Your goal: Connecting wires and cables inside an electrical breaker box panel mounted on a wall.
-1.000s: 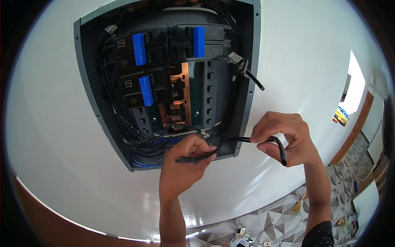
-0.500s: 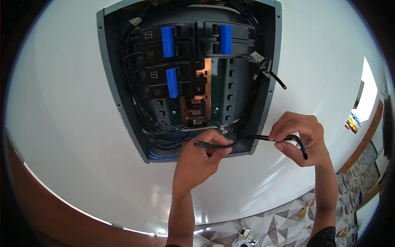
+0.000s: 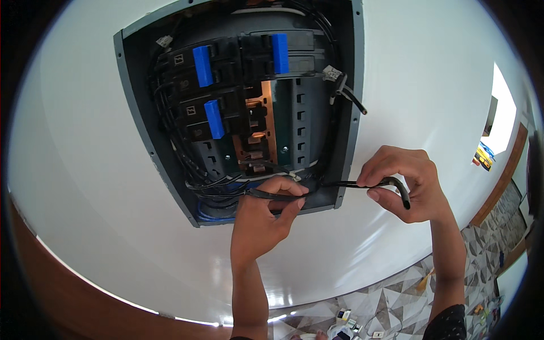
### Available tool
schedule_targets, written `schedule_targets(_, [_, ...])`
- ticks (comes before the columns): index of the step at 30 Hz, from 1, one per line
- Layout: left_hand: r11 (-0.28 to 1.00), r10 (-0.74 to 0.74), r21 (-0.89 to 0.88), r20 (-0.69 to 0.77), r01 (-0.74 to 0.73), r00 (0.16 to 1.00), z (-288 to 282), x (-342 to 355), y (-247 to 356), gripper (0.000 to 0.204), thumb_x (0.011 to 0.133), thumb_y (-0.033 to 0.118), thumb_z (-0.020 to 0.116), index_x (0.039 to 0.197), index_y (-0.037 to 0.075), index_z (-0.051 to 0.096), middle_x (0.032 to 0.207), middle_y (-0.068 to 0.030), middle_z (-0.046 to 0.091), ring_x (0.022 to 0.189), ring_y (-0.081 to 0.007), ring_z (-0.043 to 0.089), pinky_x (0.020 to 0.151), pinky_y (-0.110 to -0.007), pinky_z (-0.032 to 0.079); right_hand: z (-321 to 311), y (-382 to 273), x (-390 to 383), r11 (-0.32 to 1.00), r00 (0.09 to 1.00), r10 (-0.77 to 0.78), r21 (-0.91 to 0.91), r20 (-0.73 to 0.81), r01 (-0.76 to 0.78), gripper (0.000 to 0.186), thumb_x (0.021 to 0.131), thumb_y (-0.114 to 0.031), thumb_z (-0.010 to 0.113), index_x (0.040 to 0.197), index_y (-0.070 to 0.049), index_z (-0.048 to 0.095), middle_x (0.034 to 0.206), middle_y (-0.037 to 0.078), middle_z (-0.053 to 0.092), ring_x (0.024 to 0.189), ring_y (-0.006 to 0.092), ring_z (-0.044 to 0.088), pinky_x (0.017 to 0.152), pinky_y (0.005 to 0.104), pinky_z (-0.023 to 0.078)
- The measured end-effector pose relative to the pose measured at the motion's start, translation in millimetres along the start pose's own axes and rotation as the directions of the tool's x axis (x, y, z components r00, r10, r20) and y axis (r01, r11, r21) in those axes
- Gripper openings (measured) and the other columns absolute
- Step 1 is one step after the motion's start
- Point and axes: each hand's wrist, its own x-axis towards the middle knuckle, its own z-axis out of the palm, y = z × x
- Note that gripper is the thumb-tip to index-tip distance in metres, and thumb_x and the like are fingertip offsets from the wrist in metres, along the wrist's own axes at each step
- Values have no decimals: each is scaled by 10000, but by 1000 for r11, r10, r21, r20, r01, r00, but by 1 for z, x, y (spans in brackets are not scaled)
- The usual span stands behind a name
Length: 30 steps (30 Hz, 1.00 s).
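Observation:
An open electrical panel [image 3: 136, 107] is set in the white wall in front of me. Low in its opening, my left hand [image 3: 262, 218] pinches a black wire [image 3: 267, 195] between thumb and fingers, its end pointing left. To the right, just outside the box, my right hand [image 3: 411, 178] is closed on another black wire [image 3: 340, 184]. That wire's end [image 3: 404, 198] curls downward past the fingers. Both wires run toward the panel's lower right corner; whether they join there I cannot tell.
Black breakers with blue handles [image 3: 203, 66] fill the panel's upper part, above a copper bus bar [image 3: 268, 107]. More black wires [image 3: 212, 184] crowd the lower left. A tagged wire bundle [image 3: 343, 85] sticks out over the right edge. Small items [image 3: 345, 326] lie on the patterned floor.
The view has shifted, so the panel now appears further left and slightly tilted. Both hands keep their wires, and the left wire's end sits a little further left.

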Motion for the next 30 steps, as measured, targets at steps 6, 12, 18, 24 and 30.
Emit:
schedule_targets(6, [1000,-14,25,40,13,999,-1,-1,-3,156,858,-55,725,993,21,702,1028,-94,749,948,-189,740,822,-281,598,1,-3,5,999,1000,-22,-34,2,22,257,744,98,683,966,-27,707,919,86,713,793,207,696,691,290,543])
schedule_targets(12, [975,186,99,141,-201,972,-5,1,-10,424,700,-200,668,1015,59,785,1030,-89,747,918,-174,724,750,-244,552,12,-7,24,999,997,4,-45,-74,-7,230,781,58,740,993,-25,702,941,90,684,800,184,712,691,273,586])
schedule_targets(18, [916,360,174,41,-361,932,4,-1,-14,565,611,-212,623,1044,103,803,1045,-82,742,997,-223,695,747,-256,536,39,-8,38,986,997,26,166,-68,-15,216,798,89,700,1007,44,667,943,127,676,801,202,715,702,287,601])
schedule_targets(24, [944,258,200,49,-263,965,5,-4,-9,408,733,-106,738,1046,148,800,1030,-52,739,949,-245,692,823,-310,532,49,0,22,987,987,-143,70,-68,147,218,761,98,639,958,6,655,1030,145,679,894,287,707,705,350,569])
schedule_targets(30, [904,309,296,47,-309,950,8,-7,-8,338,787,-96,741,1078,74,765,1132,-95,717,942,-248,686,832,-326,547,98,1,-27,991,964,-75,-128,-256,43,235,761,37,671,989,-19,673,1165,157,659,1001,324,693,818,383,582])
